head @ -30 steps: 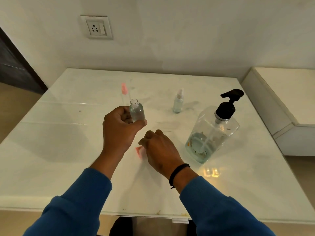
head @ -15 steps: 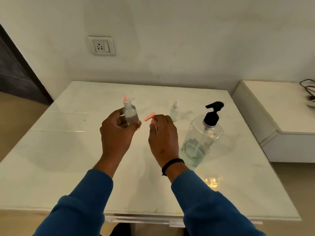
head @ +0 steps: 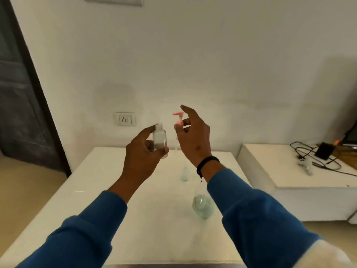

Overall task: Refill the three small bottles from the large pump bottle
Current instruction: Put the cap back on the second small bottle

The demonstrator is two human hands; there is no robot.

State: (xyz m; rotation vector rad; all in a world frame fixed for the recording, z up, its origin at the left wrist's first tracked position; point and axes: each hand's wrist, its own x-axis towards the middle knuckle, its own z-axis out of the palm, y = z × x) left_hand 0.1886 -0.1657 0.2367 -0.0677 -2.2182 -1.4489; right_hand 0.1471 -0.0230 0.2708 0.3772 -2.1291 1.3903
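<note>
My left hand [head: 144, 151] grips a small clear bottle [head: 160, 140] upright, raised above the white table [head: 116, 209]; its neck is uncapped. Just to its right, my right hand [head: 193, 136] pinches a pink pump cap [head: 178, 118] with a thin clear dip tube hanging below it. A second small clear bottle [head: 184, 174] stands on the table further back. Only the clear base of the large pump bottle [head: 202, 207] shows beside my right forearm; its pump head is hidden behind the sleeve.
A low white side unit [head: 270, 171] stands to the right with black cables [head: 316, 157] and a dark device on it. A wall socket [head: 125, 118] sits behind the table. A dark door frame runs down the left.
Both hands have risen well above the table and the view has tilted upward. The pink pump cap now stands upright in my right hand, beside the bottle's open neck.
</note>
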